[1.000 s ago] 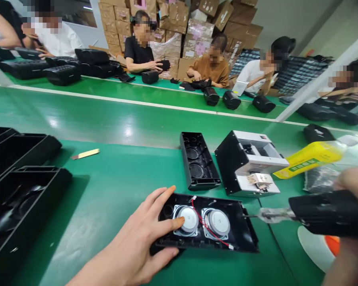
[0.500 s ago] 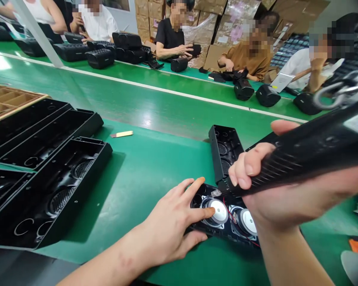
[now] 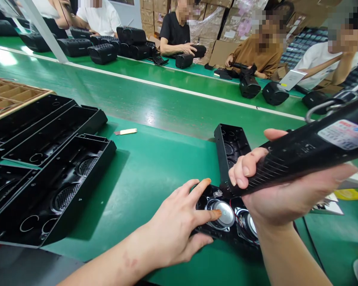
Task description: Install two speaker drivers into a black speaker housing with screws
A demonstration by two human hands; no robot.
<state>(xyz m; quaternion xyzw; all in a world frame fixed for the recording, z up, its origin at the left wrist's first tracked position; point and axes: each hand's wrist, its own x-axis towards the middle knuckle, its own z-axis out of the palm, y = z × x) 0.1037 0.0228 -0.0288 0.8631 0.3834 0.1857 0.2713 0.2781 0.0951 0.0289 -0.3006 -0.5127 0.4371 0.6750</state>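
Observation:
A black speaker housing [image 3: 226, 232] lies open on the green table with two round silver speaker drivers [image 3: 225, 213] inside and a red wire between them. My left hand [image 3: 179, 224] rests spread on its left end, one fingertip on the left driver. My right hand [image 3: 274, 190] is wrapped round a black electric screwdriver [image 3: 298, 155], whose tip points down at the housing's upper edge near the left driver. A second empty black housing [image 3: 231, 149] lies just behind.
Several empty black housings [image 3: 56, 174] are stacked at the left beside a cardboard divider tray [image 3: 8, 95]. A small tan strip [image 3: 125, 131] lies on the table. Across the green belt several people handle black speakers [image 3: 103, 53]. A yellow packet [image 3: 350, 193] lies at the right.
My right hand swung the screwdriver from the right side over to the housing and its tip now sits at the housing's edge. The view shifted left. My left hand stayed on the housing.

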